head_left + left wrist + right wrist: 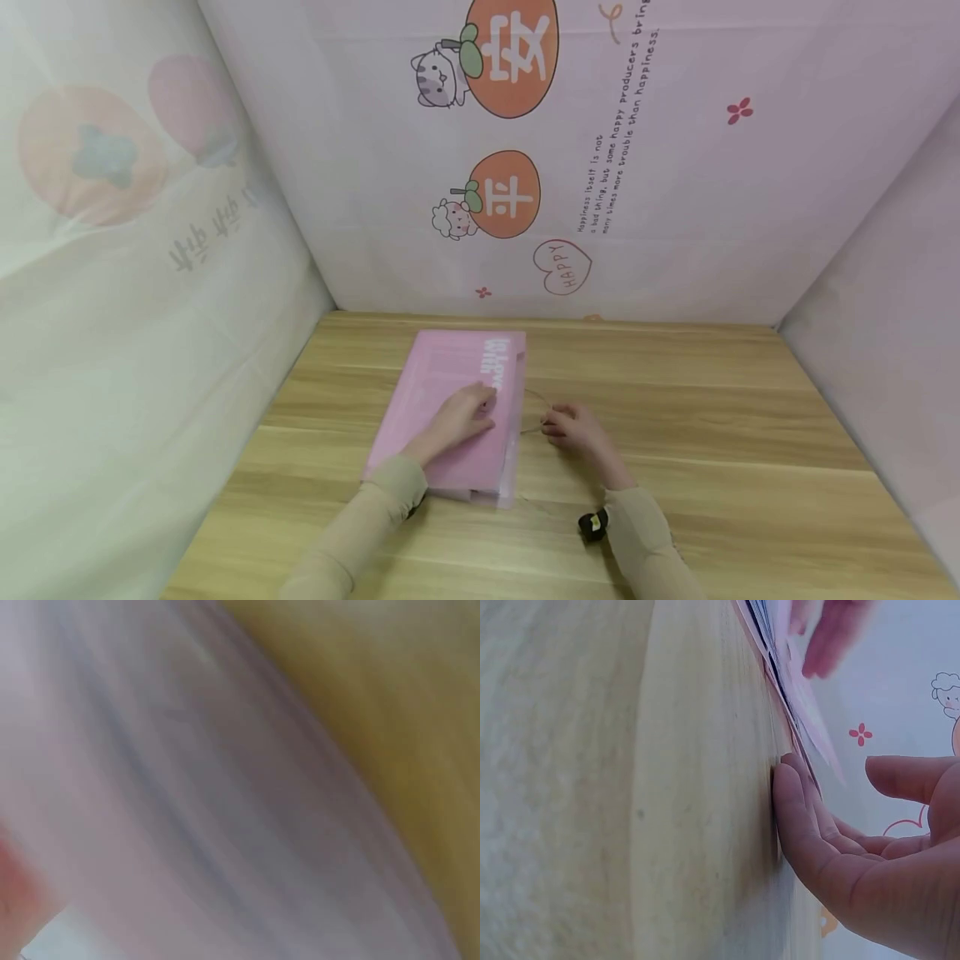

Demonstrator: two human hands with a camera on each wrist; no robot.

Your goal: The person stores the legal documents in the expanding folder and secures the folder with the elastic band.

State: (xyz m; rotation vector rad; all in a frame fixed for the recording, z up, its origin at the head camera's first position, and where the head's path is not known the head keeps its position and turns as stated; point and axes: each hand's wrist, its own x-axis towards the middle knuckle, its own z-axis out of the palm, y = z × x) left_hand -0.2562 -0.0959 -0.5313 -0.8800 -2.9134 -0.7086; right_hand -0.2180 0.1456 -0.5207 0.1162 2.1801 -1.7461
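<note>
A flat pink folder (438, 367) with white lettering lies on the wooden table, its layered edge facing right. My left hand (459, 417) rests on top of it, fingers spread over the cover. From the folder's right edge a thin cord (534, 392) loops out to my right hand (573, 429), whose curled fingers hold it. Close up in the right wrist view, the thumb stands apart from the fingers, which are beside the folder's layered edge (769, 656). The left wrist view is blurred and shows mostly the folder's side (225, 795).
The wooden table (697, 433) extends to the right and front. Printed cloth walls (675, 208) stand at the back and both sides. A black wrist strap piece (593, 526) sits at the right cuff.
</note>
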